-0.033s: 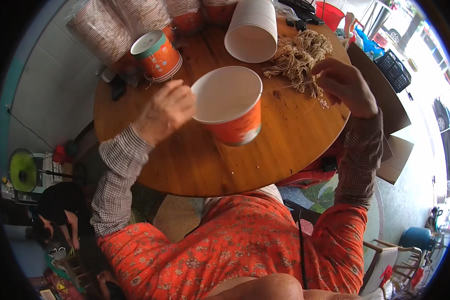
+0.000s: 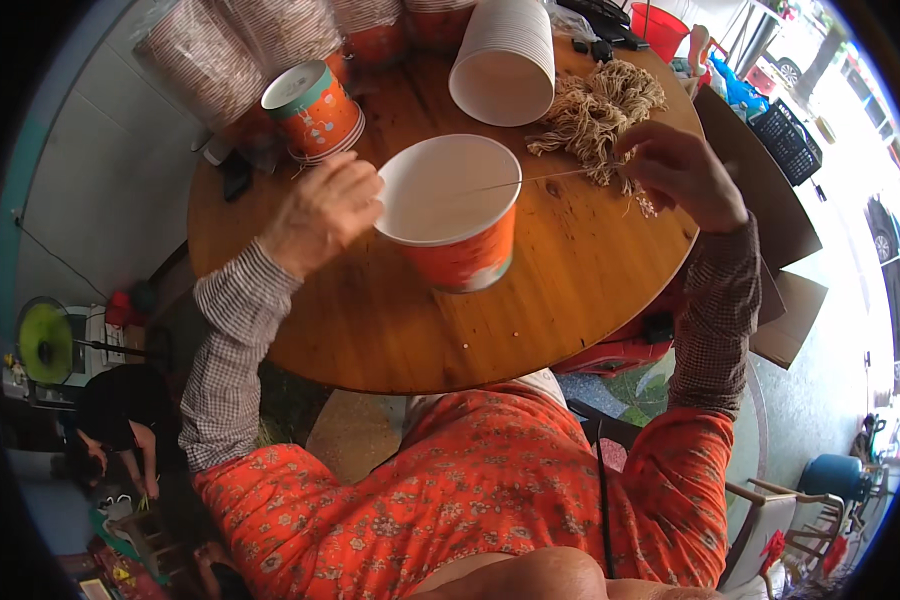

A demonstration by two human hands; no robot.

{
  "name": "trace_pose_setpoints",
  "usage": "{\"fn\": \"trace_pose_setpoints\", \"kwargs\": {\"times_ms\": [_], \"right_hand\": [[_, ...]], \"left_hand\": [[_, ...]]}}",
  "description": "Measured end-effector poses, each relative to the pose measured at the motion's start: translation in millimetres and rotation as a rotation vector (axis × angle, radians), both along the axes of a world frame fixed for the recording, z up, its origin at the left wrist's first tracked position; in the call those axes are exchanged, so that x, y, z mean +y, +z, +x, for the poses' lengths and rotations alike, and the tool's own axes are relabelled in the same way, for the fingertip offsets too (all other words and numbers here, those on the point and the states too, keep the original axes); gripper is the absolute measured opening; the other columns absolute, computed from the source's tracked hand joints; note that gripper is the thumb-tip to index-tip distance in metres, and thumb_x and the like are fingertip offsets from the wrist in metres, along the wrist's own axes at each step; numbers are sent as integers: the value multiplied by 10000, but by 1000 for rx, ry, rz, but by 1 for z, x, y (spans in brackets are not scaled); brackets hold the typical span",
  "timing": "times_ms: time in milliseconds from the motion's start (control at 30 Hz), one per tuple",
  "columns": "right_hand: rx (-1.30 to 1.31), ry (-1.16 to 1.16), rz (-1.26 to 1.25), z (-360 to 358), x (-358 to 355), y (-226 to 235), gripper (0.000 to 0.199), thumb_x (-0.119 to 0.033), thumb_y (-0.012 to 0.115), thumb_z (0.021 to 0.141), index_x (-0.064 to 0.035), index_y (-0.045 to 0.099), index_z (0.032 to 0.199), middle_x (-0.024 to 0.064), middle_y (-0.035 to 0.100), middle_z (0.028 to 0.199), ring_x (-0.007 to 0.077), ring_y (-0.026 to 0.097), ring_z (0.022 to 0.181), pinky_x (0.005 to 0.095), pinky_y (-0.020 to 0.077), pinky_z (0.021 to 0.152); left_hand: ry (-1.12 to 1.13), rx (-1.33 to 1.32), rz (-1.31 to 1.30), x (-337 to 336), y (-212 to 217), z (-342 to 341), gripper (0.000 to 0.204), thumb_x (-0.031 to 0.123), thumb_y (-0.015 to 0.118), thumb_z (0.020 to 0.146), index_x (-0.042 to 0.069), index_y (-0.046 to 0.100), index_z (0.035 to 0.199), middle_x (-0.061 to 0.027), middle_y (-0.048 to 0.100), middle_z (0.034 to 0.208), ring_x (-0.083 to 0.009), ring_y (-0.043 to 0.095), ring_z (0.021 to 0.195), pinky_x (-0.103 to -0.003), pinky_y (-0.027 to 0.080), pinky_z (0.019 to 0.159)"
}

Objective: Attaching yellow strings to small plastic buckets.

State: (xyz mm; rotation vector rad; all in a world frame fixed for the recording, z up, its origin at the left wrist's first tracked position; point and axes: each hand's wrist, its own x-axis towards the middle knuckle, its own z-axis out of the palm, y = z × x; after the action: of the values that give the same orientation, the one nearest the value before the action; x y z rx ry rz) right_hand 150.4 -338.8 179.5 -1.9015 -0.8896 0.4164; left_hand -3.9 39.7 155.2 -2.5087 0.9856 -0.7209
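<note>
A white-lined paper bucket [image 2: 465,258] with an orange printed outside stands over the middle of the round table, its mouth tilted toward me. My left hand [image 2: 332,208] is closed at its left rim; the fingertips are partly hidden. To the right of the bucket, my right hand [image 2: 678,172] is raised with its fingers pinched on a thin string [image 2: 560,176]. This string runs taut leftward across the bucket's mouth and fades from sight against the white inside. Beyond the right hand lies a tangled pile of beige strings [image 2: 605,110].
On the wooden table [image 2: 390,340], a short stack of orange and teal buckets [image 2: 315,112] stands at the left. A long stack of white buckets [image 2: 505,65] lies at the back, beside plastic-wrapped stacks [image 2: 205,65]. Cardboard [image 2: 760,180] leans at the right. Another person [image 2: 120,420] bends at lower left.
The bucket and my left hand have shifted slightly left together. My right hand has also moved a little left, and the string now shows as a straight line across the bucket's mouth.
</note>
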Motion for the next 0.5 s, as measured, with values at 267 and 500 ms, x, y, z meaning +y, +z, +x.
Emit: {"fn": "trace_pose_setpoints", "kwargs": {"times_ms": [267, 500], "right_hand": [[-236, 4, 10, 4, 21, -91, 150, -144, 649, 890, 5, 645, 871, 55, 613, 792, 155, 610, 693, 289, 490, 612], [-818, 11, 298, -49, 48, -90, 116, -45, 709, 772, -1, 640, 854, 129, 634, 982, 306, 630, 893, 376, 526, 758]], "left_hand": [[103, -72, -163, 30, -24, 11, 176, 68, 632, 755, 44, 649, 928, -74, 602, 971, -241, 612, 974, -377, 493, 881], [78, -15, -684, -49, -24, -23, 154, 105, 694, 806, 58, 677, 952, -73, 645, 898, -257, 616, 830, -392, 484, 787]]}}
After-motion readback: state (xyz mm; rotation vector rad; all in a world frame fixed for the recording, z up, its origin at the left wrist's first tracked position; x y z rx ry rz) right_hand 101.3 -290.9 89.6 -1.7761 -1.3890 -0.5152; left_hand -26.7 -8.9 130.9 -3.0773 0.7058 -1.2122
